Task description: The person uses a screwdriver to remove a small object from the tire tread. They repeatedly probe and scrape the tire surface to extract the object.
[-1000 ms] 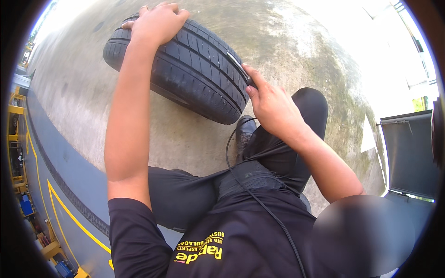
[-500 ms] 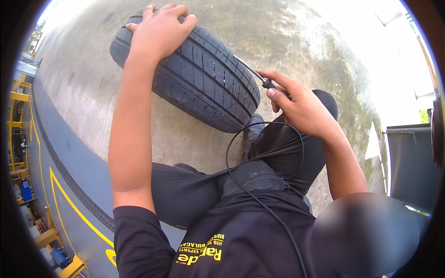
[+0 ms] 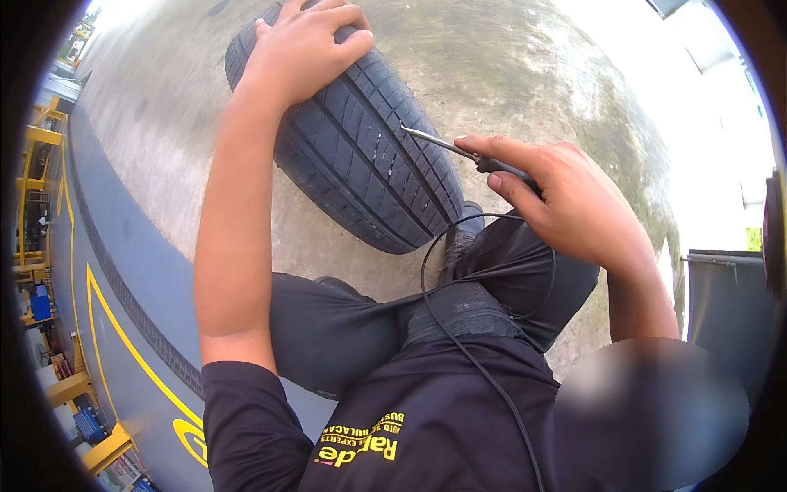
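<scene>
Black rubber is catching my eye in the head view: a tyre [image 3: 369, 152] is standing on the stained concrete floor [image 3: 574, 115], in front of the person's dark shoe [image 3: 461, 242]. The left hand [image 3: 303, 53] is lying spread wide over the tread's far end. The right hand [image 3: 574, 197] is gripping a slim, dark-handled metal tool [image 3: 484, 162] — its tip is meeting the tread near a long groove, though whether it's pressing in, I can't tell.

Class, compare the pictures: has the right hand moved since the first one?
Yes: judged against the shoe beside the tire, the right hand has shifted to the right.
</scene>
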`<move>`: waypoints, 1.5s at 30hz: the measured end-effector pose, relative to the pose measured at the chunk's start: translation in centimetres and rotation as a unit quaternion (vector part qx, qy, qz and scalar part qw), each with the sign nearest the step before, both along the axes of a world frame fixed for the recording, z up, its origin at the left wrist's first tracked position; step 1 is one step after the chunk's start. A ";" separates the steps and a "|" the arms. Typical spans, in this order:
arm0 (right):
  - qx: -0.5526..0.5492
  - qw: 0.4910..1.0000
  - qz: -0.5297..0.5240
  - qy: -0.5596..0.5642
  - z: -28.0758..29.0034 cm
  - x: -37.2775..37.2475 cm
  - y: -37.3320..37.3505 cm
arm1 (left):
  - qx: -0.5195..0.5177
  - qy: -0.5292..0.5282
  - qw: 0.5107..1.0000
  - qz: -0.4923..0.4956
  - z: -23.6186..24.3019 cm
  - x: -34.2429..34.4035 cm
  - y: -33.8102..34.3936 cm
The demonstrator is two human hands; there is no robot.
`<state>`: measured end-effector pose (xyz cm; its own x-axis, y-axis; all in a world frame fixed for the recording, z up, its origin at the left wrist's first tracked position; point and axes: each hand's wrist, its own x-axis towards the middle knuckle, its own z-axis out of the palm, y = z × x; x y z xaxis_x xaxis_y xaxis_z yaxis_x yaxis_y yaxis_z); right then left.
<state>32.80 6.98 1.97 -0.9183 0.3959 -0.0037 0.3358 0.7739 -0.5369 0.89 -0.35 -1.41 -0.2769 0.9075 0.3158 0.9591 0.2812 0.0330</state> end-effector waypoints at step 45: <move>-0.438 0.873 -0.142 0.160 -5.4 0.8 -0.5 | -0.021 -0.034 0.999 0.009 2.7 4.1 1.5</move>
